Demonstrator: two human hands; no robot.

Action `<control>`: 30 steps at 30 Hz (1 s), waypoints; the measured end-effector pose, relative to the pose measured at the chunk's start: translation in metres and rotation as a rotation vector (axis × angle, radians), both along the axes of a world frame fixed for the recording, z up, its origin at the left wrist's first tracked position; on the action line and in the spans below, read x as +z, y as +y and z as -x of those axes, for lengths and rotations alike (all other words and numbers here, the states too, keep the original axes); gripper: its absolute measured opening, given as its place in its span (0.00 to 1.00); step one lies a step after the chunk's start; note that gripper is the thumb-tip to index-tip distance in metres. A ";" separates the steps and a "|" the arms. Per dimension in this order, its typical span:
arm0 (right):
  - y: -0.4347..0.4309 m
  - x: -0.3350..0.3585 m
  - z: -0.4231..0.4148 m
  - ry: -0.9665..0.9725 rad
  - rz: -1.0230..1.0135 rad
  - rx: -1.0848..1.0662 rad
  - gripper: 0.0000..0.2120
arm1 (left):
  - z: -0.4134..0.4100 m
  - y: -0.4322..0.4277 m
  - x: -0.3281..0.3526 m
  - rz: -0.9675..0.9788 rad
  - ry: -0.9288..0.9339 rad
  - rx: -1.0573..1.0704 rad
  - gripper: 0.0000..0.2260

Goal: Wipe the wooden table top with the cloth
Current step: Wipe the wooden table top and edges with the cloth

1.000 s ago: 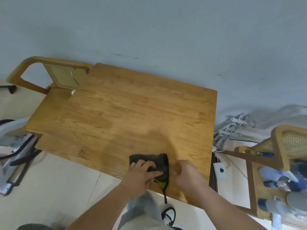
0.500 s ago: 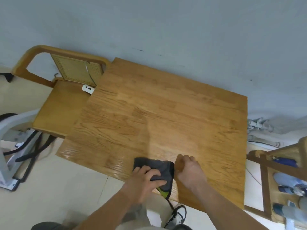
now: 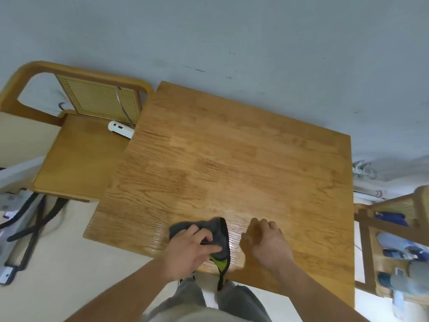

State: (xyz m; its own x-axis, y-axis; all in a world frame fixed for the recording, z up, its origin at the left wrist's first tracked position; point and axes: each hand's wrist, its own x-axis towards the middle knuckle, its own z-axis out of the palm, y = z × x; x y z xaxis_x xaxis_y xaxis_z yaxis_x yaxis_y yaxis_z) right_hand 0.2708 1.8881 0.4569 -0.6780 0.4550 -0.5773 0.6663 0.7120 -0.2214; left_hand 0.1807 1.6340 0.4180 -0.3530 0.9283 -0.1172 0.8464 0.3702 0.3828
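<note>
A dark grey cloth (image 3: 217, 230) with a lime-green patch and a dangling black strap lies at the near edge of the wooden table top (image 3: 232, 163). My left hand (image 3: 190, 249) presses down on the cloth, fingers spread over it. To the right of the cloth my right hand (image 3: 267, 242) rests on the bare wood with its fingers curled and holds nothing. A small gap separates it from the cloth.
A wooden chair (image 3: 76, 145) with a cane back stands left of the table, with a white power strip (image 3: 120, 129) on its seat. Another chair (image 3: 392, 240) holding bottles is at the right. A grey wall runs behind, and cables lie on the floor at left.
My view has shifted left, so the table sits further right in frame. My right hand has drawn away from the cloth's edge. My left hand stays on the cloth.
</note>
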 end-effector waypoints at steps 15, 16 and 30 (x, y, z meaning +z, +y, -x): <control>0.133 -0.007 -0.055 -0.062 -0.134 -0.064 0.43 | -0.016 0.204 -0.020 0.023 0.022 -0.183 0.22; 0.138 -0.009 -0.056 -0.067 -0.148 -0.022 0.45 | -0.004 0.212 -0.021 0.036 0.041 -0.106 0.21; 0.153 -0.027 -0.061 -0.147 -0.176 0.139 0.53 | 0.038 0.243 -0.008 0.029 0.034 -0.065 0.18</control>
State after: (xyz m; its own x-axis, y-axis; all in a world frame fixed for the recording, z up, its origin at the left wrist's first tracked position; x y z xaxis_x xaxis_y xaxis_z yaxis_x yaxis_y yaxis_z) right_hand 0.3317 2.0411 0.4294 -0.6555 0.4655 -0.5946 0.5754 0.8178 0.0058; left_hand 0.1429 1.8769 0.4098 -0.2960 0.9458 -0.1337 0.8813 0.3244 0.3435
